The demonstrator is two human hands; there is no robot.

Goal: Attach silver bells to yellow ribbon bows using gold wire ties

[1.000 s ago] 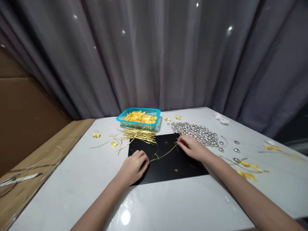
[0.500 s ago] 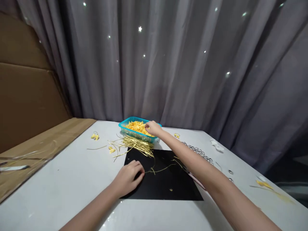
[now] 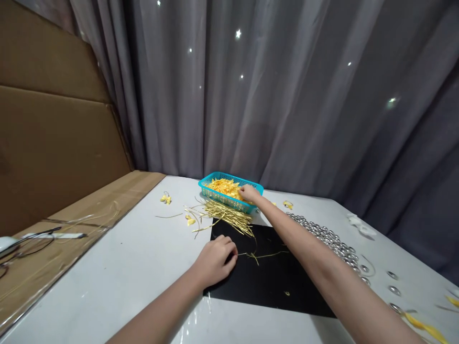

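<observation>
White, glossy worktop [image 3: 143, 277]. Black mat [image 3: 265, 282] lying flat near middle. Blue basket [image 3: 231, 201] holding yellow pieces [image 3: 224, 187], set toward back edge. Bundle of gold strands [image 3: 229, 216] just in front of basket, ends over mat's back edge. Spread of silver beads [image 3: 330, 239] to right of mat, few loose ones nearer front. Small yellow ornament [image 3: 165, 198] well left of basket; another [image 3: 288, 205] to its right. Crumpled white scrap [image 3: 361, 226] near right edge. Yellow ribbon strip [image 3: 425, 327] at front right. Brown cardboard [image 3: 103, 205] along left side.

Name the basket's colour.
Turquoise blue, basket; shows best in the head view.
</observation>
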